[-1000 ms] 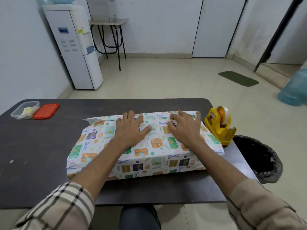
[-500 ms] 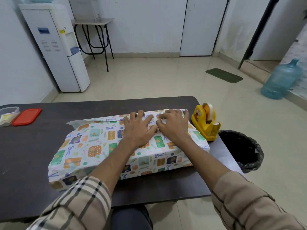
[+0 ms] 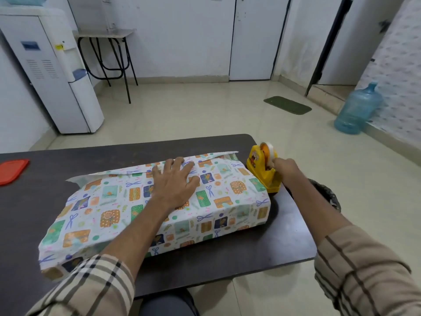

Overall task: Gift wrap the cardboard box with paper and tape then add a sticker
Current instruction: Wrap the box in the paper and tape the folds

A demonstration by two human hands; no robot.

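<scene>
Flat, wide cardboard box (image 3: 230,201) across the middle of a dark, smooth table (image 3: 29,208), covered all over in thin, slightly crinkled paper (image 3: 107,218) printed with small parcels, scissors and dots in orange, green and blue on white. Far long edge of the paper loose, standing up a little as a pale flap; near left corner baggy and overhanging.

Left hand (image 3: 173,182) flat on top of the box, towards its far edge, fingers straight and spread, pressing the paper down.

Just beside the box's right end, a yellow plastic tape dispenser (image 3: 260,175) with a rounded roll of clear tape on an orange hub. Right hand (image 3: 286,171) against the dispenser's right side by the roll, fingers curled in; hard to tell whether pinching the tape end or merely touching.

Red plastic lid (image 3: 12,171) with rounded corners at the table's left edge, well apart from the box. Round bin (image 3: 330,197) with a black liner on the floor by the table's right edge.
</scene>
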